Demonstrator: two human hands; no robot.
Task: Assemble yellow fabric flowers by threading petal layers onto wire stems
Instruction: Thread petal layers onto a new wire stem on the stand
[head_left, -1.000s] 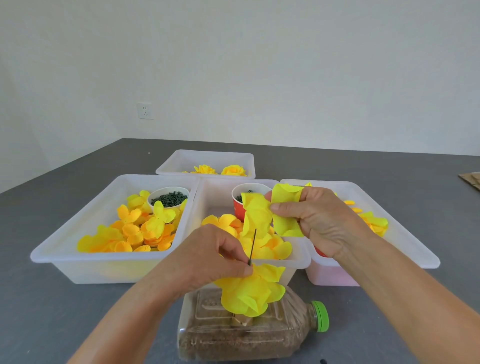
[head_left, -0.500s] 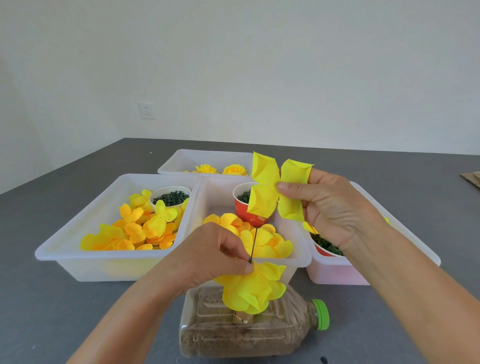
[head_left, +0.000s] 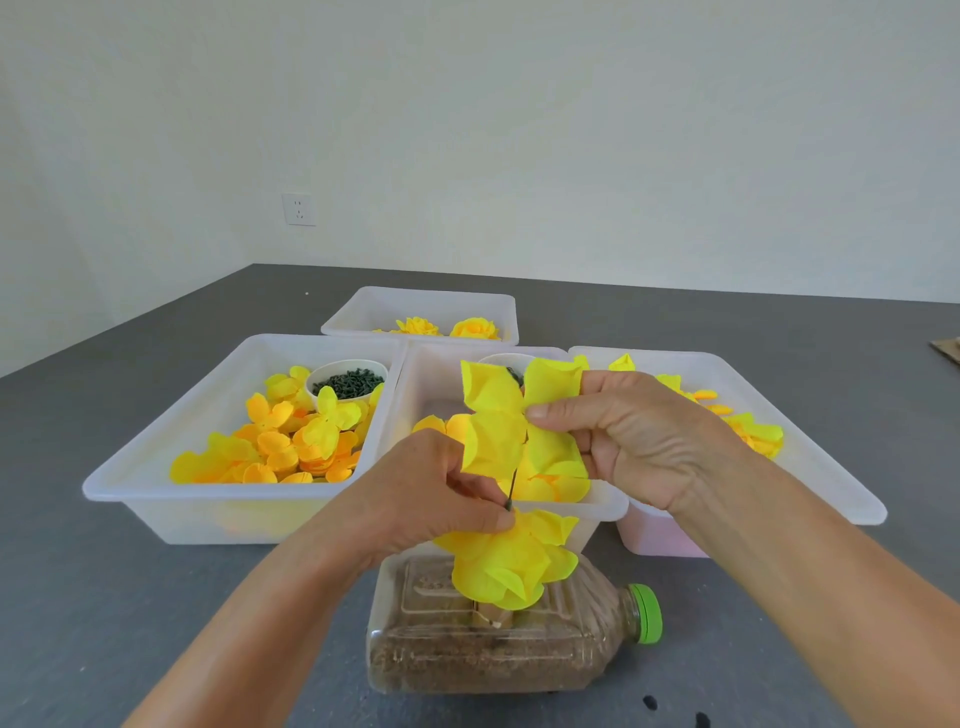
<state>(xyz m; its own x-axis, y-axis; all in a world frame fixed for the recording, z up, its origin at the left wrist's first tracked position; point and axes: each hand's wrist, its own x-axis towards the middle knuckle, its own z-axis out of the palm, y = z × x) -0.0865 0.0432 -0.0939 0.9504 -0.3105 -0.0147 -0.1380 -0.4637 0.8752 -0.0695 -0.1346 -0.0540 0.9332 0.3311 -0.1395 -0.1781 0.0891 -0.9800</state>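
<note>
My left hand (head_left: 441, 493) pinches a thin dark wire stem (head_left: 511, 491) just above a partly built yellow flower (head_left: 511, 564). The flower stands over a plastic bottle (head_left: 498, 639) that lies on its side, filled with brown grains. My right hand (head_left: 639, 441) pinches a flat yellow petal layer (head_left: 498, 421) with several lobes, held upright right over the tip of the wire. The wire's top end meets the layer's centre; I cannot tell whether it has gone through.
White bins sit on the grey table: a left bin (head_left: 156, 483) of yellow and orange petals with a white cup of green bits (head_left: 348, 387), a middle bin (head_left: 608, 512), a right bin (head_left: 831, 467), and a far bin (head_left: 426, 306) with finished flowers.
My right hand has brought the petal layer down from above the cup to the wire's tip and spread it flat. My left hand keeps its pinch on the wire.
</note>
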